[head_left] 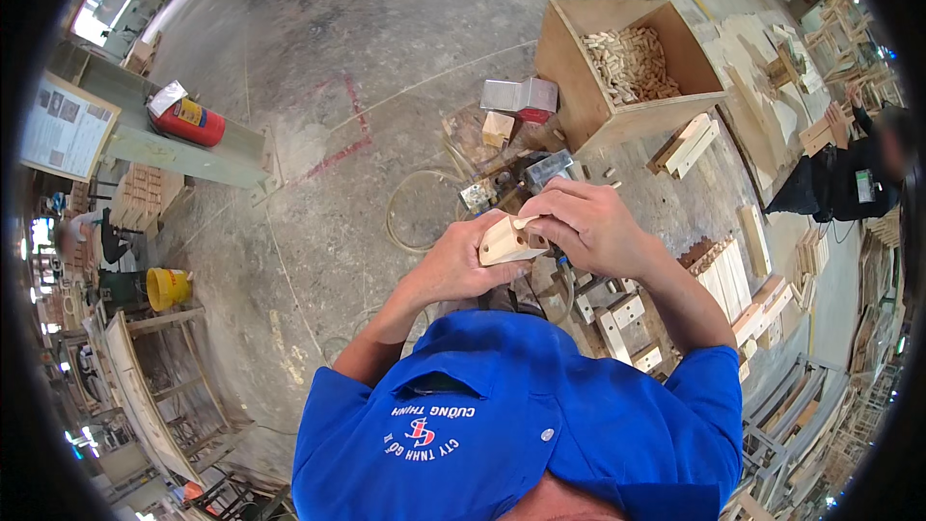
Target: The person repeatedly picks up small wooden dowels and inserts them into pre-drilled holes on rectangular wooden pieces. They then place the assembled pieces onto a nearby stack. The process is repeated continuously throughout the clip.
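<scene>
In my left hand (461, 259) is a pale wooden block (503, 245) with drilled holes in its face, gripped between thumb and fingers. My right hand (590, 228) pinches a short wooden dowel (522, 223) at the block's upper edge; how deep it sits in a hole, I cannot tell. Both hands are close together in front of my blue shirt. Just beyond them is a metal machine or tool (492, 188), partly hidden by my right hand. A plywood box (569, 68) holding many loose wooden dowels (632, 63) stands beyond my right hand.
Drilled wooden pieces (617, 323) lie below my right forearm, with stacked slats (723, 280) farther right. A hose (391, 217) loops over the concrete floor. A fire extinguisher (188, 121) is on a post at left. Another person (858, 169) handles wood at far right.
</scene>
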Demonstrator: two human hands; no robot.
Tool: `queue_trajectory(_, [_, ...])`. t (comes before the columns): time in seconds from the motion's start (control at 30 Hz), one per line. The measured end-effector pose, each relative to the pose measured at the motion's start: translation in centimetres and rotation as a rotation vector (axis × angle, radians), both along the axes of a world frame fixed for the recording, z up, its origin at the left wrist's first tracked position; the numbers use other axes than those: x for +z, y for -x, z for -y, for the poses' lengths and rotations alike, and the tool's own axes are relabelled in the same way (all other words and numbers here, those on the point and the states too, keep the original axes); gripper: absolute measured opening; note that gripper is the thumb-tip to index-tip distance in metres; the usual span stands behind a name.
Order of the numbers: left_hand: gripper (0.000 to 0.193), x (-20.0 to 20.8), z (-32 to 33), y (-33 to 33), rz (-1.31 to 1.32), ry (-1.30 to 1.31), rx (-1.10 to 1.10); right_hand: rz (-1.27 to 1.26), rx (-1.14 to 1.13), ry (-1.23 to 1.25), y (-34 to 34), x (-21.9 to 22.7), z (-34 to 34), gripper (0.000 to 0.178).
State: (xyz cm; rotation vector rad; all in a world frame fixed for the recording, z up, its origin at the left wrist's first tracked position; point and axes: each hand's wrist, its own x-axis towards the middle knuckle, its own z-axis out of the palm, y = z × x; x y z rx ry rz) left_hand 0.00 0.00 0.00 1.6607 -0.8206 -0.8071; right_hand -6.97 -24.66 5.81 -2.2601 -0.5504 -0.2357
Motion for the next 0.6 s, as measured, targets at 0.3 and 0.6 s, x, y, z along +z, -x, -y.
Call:
queue_trajectory(0.3, [0.05,2.8,0.1,0.7,0.031,-0.112,-0.111,0.025,0.092,0.222,1.5,1.3,0.7,0.014])
queue_trajectory(0.6, [0.049,2.6,0.7,1.2,0.093,-0.143,-0.158,-0.099,0.077,0.163,3.0,0.7,0.7,0.01])
